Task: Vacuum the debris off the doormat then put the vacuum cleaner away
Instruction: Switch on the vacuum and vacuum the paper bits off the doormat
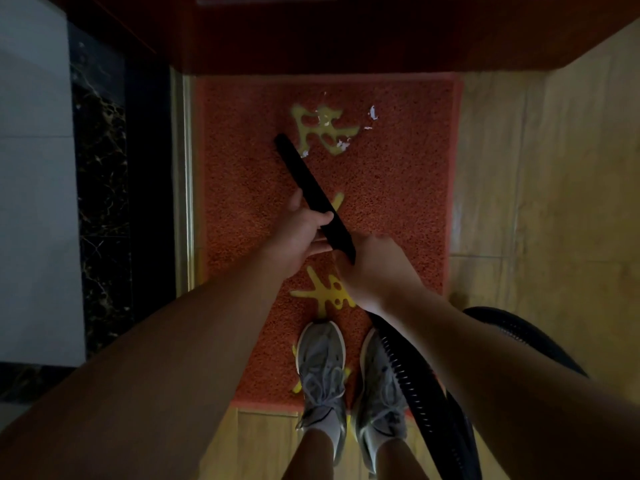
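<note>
An orange-red doormat (398,188) with yellow characters lies on the floor before a dark red door. Small white scraps of debris (372,112) lie scattered around the far yellow character. A black vacuum nozzle (304,174) slants up and left, its tip close to a scrap on the mat. My left hand (301,233) grips the nozzle's middle. My right hand (377,268) holds its lower end, where the black ribbed hose (412,379) joins and runs down past my right shoe.
The dark red door (311,36) closes the mat's far side. A metal threshold strip (185,188) and black marble band (100,202) run along the left. Light wooden floor (554,185) lies to the right. My grey sneakers (322,368) stand on the mat's near end.
</note>
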Action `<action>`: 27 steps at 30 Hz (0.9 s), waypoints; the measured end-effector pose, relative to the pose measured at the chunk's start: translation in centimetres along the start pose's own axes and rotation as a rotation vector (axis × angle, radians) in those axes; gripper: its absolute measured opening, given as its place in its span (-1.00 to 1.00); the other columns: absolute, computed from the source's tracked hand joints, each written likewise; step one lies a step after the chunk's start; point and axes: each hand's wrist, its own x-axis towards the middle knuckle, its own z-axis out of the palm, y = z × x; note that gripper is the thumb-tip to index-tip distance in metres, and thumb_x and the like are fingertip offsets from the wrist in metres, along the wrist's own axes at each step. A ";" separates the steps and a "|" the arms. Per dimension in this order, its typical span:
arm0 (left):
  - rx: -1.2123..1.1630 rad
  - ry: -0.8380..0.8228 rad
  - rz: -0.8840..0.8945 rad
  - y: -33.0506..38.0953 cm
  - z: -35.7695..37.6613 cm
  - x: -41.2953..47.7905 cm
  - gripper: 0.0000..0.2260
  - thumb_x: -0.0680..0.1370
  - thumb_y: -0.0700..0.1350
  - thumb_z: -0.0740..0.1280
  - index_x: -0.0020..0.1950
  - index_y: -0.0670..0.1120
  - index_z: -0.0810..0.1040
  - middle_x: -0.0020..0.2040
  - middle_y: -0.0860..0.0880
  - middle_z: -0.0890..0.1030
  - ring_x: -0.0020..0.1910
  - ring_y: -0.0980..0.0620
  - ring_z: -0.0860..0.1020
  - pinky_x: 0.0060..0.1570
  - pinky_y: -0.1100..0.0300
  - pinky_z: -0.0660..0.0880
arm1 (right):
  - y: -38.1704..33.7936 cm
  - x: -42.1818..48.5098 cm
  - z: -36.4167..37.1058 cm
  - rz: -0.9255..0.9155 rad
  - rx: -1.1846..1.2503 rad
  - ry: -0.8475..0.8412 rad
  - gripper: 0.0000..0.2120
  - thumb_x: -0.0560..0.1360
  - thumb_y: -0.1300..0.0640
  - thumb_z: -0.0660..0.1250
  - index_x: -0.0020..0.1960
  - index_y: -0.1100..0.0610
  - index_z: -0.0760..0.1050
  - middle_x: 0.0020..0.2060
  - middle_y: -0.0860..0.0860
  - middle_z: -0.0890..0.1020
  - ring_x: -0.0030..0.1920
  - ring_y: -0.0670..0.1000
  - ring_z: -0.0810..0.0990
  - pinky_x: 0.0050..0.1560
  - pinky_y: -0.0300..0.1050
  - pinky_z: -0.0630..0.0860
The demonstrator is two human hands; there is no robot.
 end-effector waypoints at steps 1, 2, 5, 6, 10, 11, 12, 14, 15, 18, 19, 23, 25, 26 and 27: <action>0.004 0.000 -0.004 -0.1 0.1 -0.1 -0.40 0.62 -0.31 0.30 0.58 0.12 0.28 0.27 -0.08 0.61 0.12 -0.10 0.67 -0.25 0.11 0.65 | 0.0 -0.2 -0.1 0.007 0.002 -0.009 -0.81 0.62 -0.04 0.19 0.05 0.05 0.50 -0.36 -0.04 0.54 -0.43 -0.06 0.52 -0.50 -0.22 0.25; 0.009 0.003 -0.009 -0.2 0.1 -0.2 -0.39 0.62 -0.31 0.30 0.59 0.13 0.27 0.26 -0.07 0.62 0.11 -0.09 0.67 -0.24 0.10 0.65 | 0.1 -0.4 -0.1 0.007 0.000 -0.014 -0.83 0.63 -0.04 0.19 0.02 0.03 0.47 -0.37 -0.05 0.53 -0.44 -0.07 0.50 -0.50 -0.23 0.25; -0.002 0.008 -0.028 -0.6 0.5 -0.3 -0.36 0.61 -0.33 0.31 0.60 0.13 0.25 0.21 -0.05 0.64 0.05 -0.07 0.69 -0.19 0.05 0.65 | 0.5 -0.9 0.0 0.002 -0.006 -0.005 -0.78 0.65 -0.05 0.17 0.08 0.07 0.49 -0.35 -0.04 0.54 -0.44 -0.05 0.51 -0.50 -0.23 0.25; -0.002 0.009 -0.035 -0.7 0.7 -0.4 -0.36 0.61 -0.33 0.31 0.59 0.13 0.25 0.20 -0.04 0.64 0.04 -0.06 0.69 -0.17 0.02 0.65 | 0.6 -1.0 0.0 0.012 -0.005 -0.006 -0.75 0.65 -0.05 0.16 0.10 0.08 0.51 -0.34 -0.03 0.55 -0.42 -0.04 0.52 -0.50 -0.22 0.26; 0.001 -0.001 -0.052 -1.5 1.3 -0.9 -0.38 0.60 -0.34 0.30 0.57 0.16 0.31 0.28 -0.06 0.62 0.02 -0.04 0.70 -0.13 0.00 0.65 | 1.3 -1.9 0.3 0.040 0.006 -0.006 -0.73 0.66 -0.06 0.15 0.16 0.07 0.53 -0.32 -0.02 0.57 -0.40 -0.04 0.55 -0.49 -0.22 0.29; 0.004 -0.007 -0.053 -1.6 1.4 -0.9 -0.38 0.60 -0.34 0.30 0.56 0.16 0.32 0.30 -0.07 0.62 0.03 -0.04 0.70 -0.14 0.01 0.65 | 1.4 -2.0 0.3 0.040 0.013 -0.005 -0.73 0.66 -0.06 0.15 0.17 0.07 0.53 -0.32 -0.03 0.57 -0.41 -0.04 0.55 -0.50 -0.23 0.29; 0.001 -0.010 -0.056 -1.7 1.4 -1.1 -0.38 0.60 -0.34 0.30 0.57 0.16 0.31 0.31 -0.08 0.61 0.04 -0.05 0.70 -0.14 0.01 0.65 | 1.5 -2.2 0.3 0.038 0.016 -0.005 -0.73 0.66 -0.06 0.15 0.18 0.06 0.52 -0.32 -0.02 0.58 -0.41 -0.03 0.55 -0.49 -0.23 0.28; -0.010 -0.012 -0.061 -1.8 1.6 -1.2 -0.36 0.60 -0.34 0.31 0.59 0.16 0.28 0.30 -0.08 0.61 0.07 -0.07 0.69 -0.16 0.02 0.65 | 1.7 -2.4 0.3 0.032 0.015 -0.002 -0.73 0.66 -0.05 0.15 0.20 0.04 0.52 -0.33 -0.02 0.58 -0.42 -0.04 0.53 -0.50 -0.23 0.27; -0.006 -0.013 -0.059 -1.9 1.6 -1.2 -0.36 0.60 -0.34 0.31 0.59 0.15 0.28 0.30 -0.07 0.61 0.08 -0.07 0.69 -0.17 0.03 0.66 | 1.8 -2.5 0.2 0.033 0.014 0.002 -0.73 0.66 -0.05 0.15 0.19 0.05 0.53 -0.33 -0.02 0.57 -0.42 -0.05 0.52 -0.50 -0.23 0.25; 0.011 -0.018 -0.053 -2.1 1.9 -1.4 -0.38 0.61 -0.33 0.31 0.59 0.13 0.28 0.31 -0.08 0.61 0.09 -0.09 0.69 -0.14 0.02 0.67 | 2.1 -2.8 0.0 0.045 0.014 0.011 -0.74 0.66 -0.05 0.15 0.15 0.06 0.53 -0.35 -0.04 0.54 -0.44 -0.08 0.49 -0.53 -0.27 0.20; 0.015 -0.023 -0.050 -2.2 2.1 -1.4 -0.38 0.61 -0.32 0.31 0.59 0.14 0.29 0.32 -0.08 0.60 0.09 -0.10 0.69 -0.13 0.01 0.67 | 2.2 -2.9 0.0 0.047 0.020 0.013 -0.74 0.66 -0.05 0.15 0.14 0.06 0.53 -0.36 -0.05 0.53 -0.45 -0.09 0.49 -0.53 -0.28 0.20; 0.038 -0.043 -0.032 -2.5 3.0 -1.5 -0.40 0.61 -0.30 0.31 0.56 0.17 0.33 0.29 -0.06 0.63 0.08 -0.09 0.70 -0.17 0.06 0.65 | 2.9 -3.3 -0.5 0.061 0.033 0.016 -0.75 0.65 -0.04 0.16 0.12 0.06 0.54 -0.34 -0.02 0.57 -0.44 -0.05 0.54 -0.52 -0.24 0.27; 0.017 -0.045 -0.034 -2.6 3.5 -1.3 -0.39 0.61 -0.30 0.31 0.56 0.18 0.33 0.29 -0.06 0.62 0.09 -0.09 0.70 -0.15 0.05 0.65 | 3.3 -3.3 -0.8 0.069 0.025 0.018 -0.76 0.66 -0.04 0.16 0.10 0.06 0.54 -0.35 -0.03 0.56 -0.45 -0.07 0.53 -0.53 -0.24 0.26; 0.012 -0.041 -0.035 -2.5 3.7 -1.2 -0.39 0.61 -0.31 0.31 0.56 0.18 0.33 0.29 -0.06 0.61 0.10 -0.10 0.70 -0.15 0.05 0.66 | 3.4 -3.3 -1.0 0.074 0.018 0.021 -0.76 0.66 -0.04 0.16 0.08 0.06 0.54 -0.36 -0.04 0.54 -0.45 -0.08 0.51 -0.53 -0.24 0.24; 0.012 -0.039 -0.037 -2.4 3.9 -1.2 -0.38 0.61 -0.31 0.32 0.57 0.17 0.31 0.29 -0.06 0.61 0.10 -0.09 0.69 -0.17 0.05 0.66 | 3.5 -3.3 -1.2 0.078 0.015 0.025 -0.76 0.66 -0.04 0.16 0.07 0.07 0.53 -0.37 -0.04 0.53 -0.45 -0.08 0.50 -0.53 -0.25 0.23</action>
